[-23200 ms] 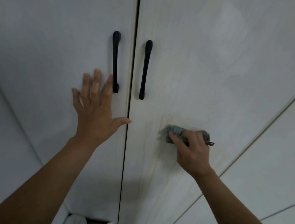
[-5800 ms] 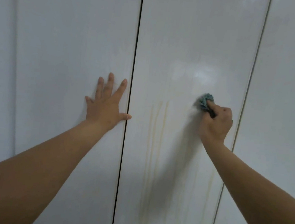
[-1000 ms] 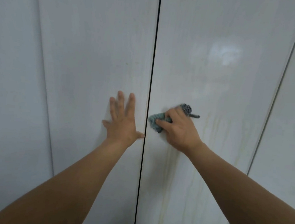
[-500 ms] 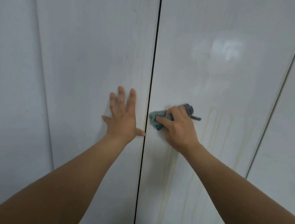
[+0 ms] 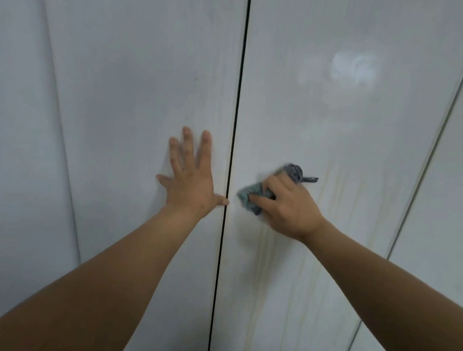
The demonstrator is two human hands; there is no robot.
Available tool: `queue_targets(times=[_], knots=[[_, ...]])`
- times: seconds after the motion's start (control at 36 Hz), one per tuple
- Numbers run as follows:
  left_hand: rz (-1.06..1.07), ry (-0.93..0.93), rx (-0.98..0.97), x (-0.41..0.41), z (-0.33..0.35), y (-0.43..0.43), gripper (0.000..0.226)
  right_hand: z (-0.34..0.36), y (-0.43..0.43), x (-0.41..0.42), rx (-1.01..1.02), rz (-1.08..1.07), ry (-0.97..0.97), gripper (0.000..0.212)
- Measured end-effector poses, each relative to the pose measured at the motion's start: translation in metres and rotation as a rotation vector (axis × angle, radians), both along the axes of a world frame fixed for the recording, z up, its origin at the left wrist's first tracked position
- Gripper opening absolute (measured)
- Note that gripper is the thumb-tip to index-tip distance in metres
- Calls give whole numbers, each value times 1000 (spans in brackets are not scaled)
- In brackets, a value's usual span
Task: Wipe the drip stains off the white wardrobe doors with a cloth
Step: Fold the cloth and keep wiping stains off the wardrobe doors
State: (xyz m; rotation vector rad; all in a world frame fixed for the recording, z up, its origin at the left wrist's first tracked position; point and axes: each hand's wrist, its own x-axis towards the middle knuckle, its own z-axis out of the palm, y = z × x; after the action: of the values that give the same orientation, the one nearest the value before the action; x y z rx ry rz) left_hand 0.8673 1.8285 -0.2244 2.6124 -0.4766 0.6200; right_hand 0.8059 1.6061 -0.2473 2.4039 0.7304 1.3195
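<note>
Clutching a crumpled grey-blue cloth (image 5: 253, 196) against the right white wardrobe door (image 5: 340, 114), the right hand (image 5: 288, 207) sits at three o'clock from the flat, spread left hand (image 5: 191, 180), yellowish drip stains (image 5: 331, 188) alongside.

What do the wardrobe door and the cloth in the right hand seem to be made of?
Wardrobe door: probably laminated board, white, semi-gloss, faintly grained; a light glare shows on it. Cloth: soft grey-blue textile, perhaps microfibre; it bunches in folds under the right hand.
</note>
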Motion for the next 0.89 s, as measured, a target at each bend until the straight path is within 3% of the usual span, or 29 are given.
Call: queue_targets(times=[0.11, 0.17, 0.28, 0.42, 0.5, 0.61, 0.75, 0.89], knots=[[-7, 5, -6, 0, 2, 0, 157, 10, -12, 0, -374, 30, 154, 16], [0, 6, -6, 0, 1, 0, 156, 35, -6, 5, -418, 33, 126, 13], [-11, 8, -21, 0, 1, 1, 156, 66, 6, 6, -85, -12, -18, 15], [-10, 4, -2, -1, -1, 0, 156, 13, -3, -7, 224, -22, -98, 24], [-6, 6, 3, 0, 0, 1, 156, -11, -13, -15, 147, -24, 13, 21], [-4, 3, -10, 1, 0, 2, 156, 36, -18, -12, -32, 6, 35, 18], [-1, -3, -15, 0, -1, 1, 157, 75, -24, -14, 200, -47, -185, 25], [-4, 7, -6, -2, -1, 2, 155, 19, -33, -19, 221, -22, -114, 20]])
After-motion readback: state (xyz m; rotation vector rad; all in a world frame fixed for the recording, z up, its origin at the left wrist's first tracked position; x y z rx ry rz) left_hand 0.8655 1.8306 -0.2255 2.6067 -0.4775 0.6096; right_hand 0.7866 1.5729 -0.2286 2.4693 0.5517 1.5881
